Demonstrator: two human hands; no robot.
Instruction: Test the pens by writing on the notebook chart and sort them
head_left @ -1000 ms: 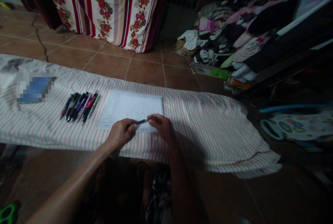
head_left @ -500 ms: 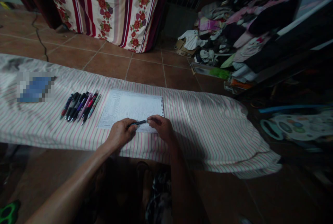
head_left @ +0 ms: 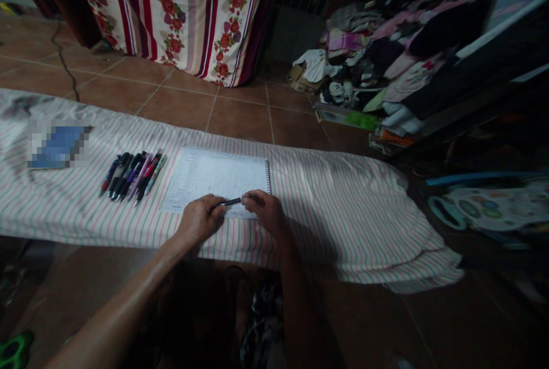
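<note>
A dark pen is held level between my two hands, above the near edge of a spiral notebook. My left hand is closed around the pen's left end. At its other end, the thumb and fingers of my right hand are pinched together on the tip; the small part between them is too blurred to name. The notebook lies open at a pale page with faint marks, its wire binding on the right. Left of it, several pens lie side by side in a row.
A striped cloth covers the long low surface under the notebook. A blurred-out blue item rests at its left. Beyond are a tiled floor, a flowered curtain and a heap of clothes. A pale plastic object stands at right.
Both hands stay almost in place with the pen between them. Only a very slight shift of the fingers and pen shows.
</note>
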